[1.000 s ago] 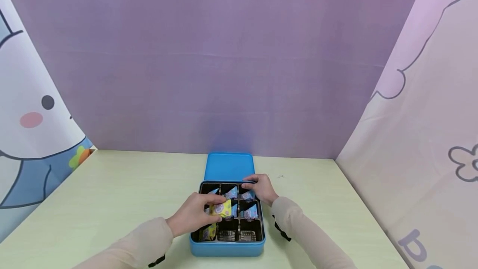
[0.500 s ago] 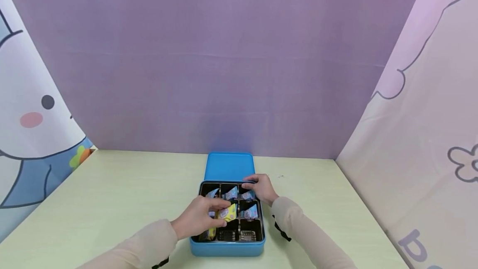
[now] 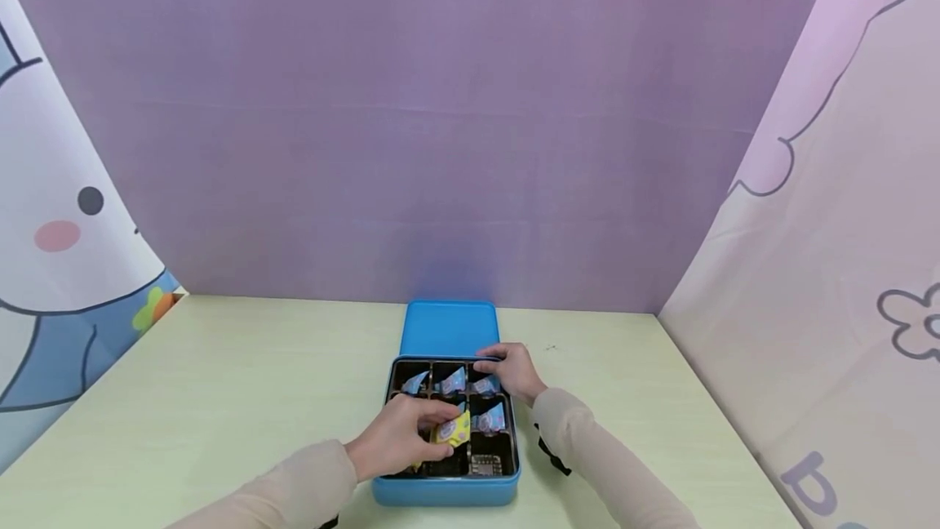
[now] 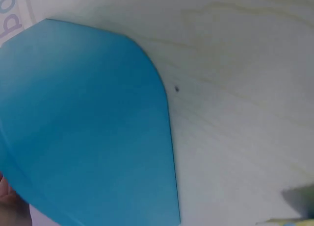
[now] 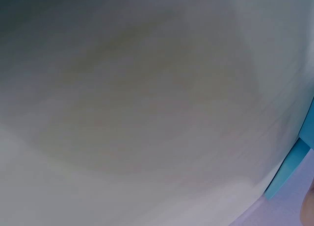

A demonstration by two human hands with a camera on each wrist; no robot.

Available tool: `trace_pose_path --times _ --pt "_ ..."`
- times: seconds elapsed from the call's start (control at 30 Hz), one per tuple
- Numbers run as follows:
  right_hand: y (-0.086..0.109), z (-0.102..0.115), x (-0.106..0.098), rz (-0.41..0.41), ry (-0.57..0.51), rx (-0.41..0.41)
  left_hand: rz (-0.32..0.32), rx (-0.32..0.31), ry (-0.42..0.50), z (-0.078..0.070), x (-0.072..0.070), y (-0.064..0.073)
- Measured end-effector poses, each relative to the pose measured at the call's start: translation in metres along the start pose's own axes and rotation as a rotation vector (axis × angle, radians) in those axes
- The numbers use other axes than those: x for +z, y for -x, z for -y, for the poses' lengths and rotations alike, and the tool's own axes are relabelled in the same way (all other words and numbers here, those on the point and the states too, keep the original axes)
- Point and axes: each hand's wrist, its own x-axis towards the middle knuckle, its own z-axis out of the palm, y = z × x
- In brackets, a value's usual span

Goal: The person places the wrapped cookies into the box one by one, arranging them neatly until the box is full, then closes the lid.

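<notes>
In the head view my left hand (image 3: 404, 436) pinches a yellow wrapped candy (image 3: 452, 429) between thumb and fingers, low over the middle column of a blue divided box (image 3: 444, 493). Its fingers hide the left compartments of the middle and front rows. Blue wrapped candies lie in the back row, among them one candy (image 3: 451, 380) at the middle, and another blue candy (image 3: 489, 418) sits in the middle row's right compartment. My right hand (image 3: 517, 371) holds the box's back right corner, with the rim between thumb and fingers.
The blue lid (image 3: 450, 328) lies behind the box, toward the purple backdrop (image 3: 441, 121). Printed side panels border the pale table (image 3: 279, 382). In the left wrist view, the box's blue side (image 4: 88, 123) fills much of the left part.
My left hand has moved to the right and a little nearer with the yellow candy, from the middle row toward the front row. The right hand keeps its place.
</notes>
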Motion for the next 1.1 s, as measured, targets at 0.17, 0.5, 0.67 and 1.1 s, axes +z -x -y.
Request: trace_pose_path --times 0.17,0.5,0.67,1.1 --pt "-0.002 0.0002 -0.0007 -0.001 -0.003 0.004 0.013 0.003 0.023 0.0016 0.0022 0.0" --pt "-0.0022 0.0004 -0.0002 0.002 -0.003 0.004 0.028 0.03 0.019 0.0039 0.0044 0.0044" --pt "-0.0016 -0.0001 0.0006 0.001 -0.004 0.009 0.03 0.058 -0.055 0.0044 0.0071 0.005" --pt "-0.0018 -0.001 0.001 0.0 -0.011 0.007 0.031 0.146 -0.217 0.0028 0.0079 0.0059"
